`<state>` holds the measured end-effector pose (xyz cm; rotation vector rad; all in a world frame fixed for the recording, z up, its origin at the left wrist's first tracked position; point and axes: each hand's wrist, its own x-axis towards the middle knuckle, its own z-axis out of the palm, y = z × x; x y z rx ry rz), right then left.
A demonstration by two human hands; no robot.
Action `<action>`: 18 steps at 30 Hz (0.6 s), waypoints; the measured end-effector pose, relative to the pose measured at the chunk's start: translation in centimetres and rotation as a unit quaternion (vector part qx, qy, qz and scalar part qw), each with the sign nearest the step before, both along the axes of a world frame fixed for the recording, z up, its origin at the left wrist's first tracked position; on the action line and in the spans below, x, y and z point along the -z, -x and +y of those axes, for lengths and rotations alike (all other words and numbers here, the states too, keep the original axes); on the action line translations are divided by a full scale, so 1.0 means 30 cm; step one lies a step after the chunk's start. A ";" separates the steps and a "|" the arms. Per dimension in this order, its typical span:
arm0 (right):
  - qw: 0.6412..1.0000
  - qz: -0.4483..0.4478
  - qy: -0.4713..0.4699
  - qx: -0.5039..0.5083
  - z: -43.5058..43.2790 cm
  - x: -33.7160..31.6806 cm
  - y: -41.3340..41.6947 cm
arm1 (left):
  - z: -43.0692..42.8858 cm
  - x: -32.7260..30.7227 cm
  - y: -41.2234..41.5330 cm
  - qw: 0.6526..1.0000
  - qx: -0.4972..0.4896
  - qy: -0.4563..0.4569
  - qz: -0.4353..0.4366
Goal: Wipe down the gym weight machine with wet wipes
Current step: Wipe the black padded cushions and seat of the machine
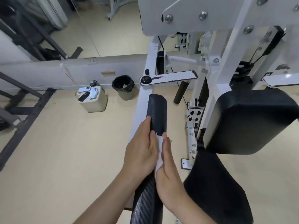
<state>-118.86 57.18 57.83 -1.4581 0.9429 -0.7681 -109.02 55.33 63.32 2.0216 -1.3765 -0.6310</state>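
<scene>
**Black pad under a white wipe**

Black carbon-pattern vinyl covered the long arm pad [156, 113] that ran up the middle of the head view, and both hands were on it. The left hand [141, 151] lay along the pad's left edge, fingers curled over the side and gripping it. The right hand [168, 160] pressed a white wet wipe [159, 152] flat against the pad's top face, fingers held straight and close together over the wipe, whose crumpled edge showed between the two hands. Both forearms came in from the bottom of the frame.

Just right of the pad stood the weight machine's white frame [226, 65], bolted together with round silver bolts, carrying a large black back cushion [252, 122] and, below it, a black seat cushion [216, 189]. A short white lever with a black knob [168, 77] stuck out from the frame above the pad's far end.

On the beige floor [64, 151] near the wall sat a bin lined with a black bag [123, 87], and beside it a pale box-shaped stool [93, 101] carrying a phone and a few small packets. Dark steel rack bars [27, 113] crossed the left side.
</scene>
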 end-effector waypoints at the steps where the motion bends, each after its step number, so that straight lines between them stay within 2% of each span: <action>1: 1.000 0.000 -0.005 0.005 0.001 0.000 -0.007 | 0.000 0.001 0.002 1.000 -0.012 0.000 0.008; 4: 0.998 -0.012 -0.054 0.036 -0.195 -0.015 -0.076 | -0.001 0.002 0.008 0.999 -0.043 0.012 0.025; 7: 0.991 -0.013 -0.112 0.075 -0.470 -0.030 -0.147 | 0.001 0.000 0.013 0.999 -0.040 0.009 -0.011; 9: 0.984 -0.041 -0.156 0.074 -0.534 -0.012 -0.161 | 0.000 0.000 0.013 0.999 -0.041 -0.001 -0.030; 11: 0.976 -0.060 -0.199 0.062 -0.502 0.012 -0.148 | -0.003 0.002 0.016 0.998 -0.041 -0.007 -0.041; 14: 0.962 -0.086 -0.256 0.022 -0.305 0.050 -0.071 | -0.001 0.001 0.019 0.998 -0.037 -0.007 -0.048; 16: 0.960 -0.119 -0.250 -0.028 -0.132 0.070 -0.008 | -0.005 0.004 0.014 0.998 -0.037 -0.005 -0.049; 18: 0.970 -0.087 -0.220 -0.055 -0.001 0.041 0.033 | -0.007 0.008 0.010 0.998 -0.041 0.001 -0.040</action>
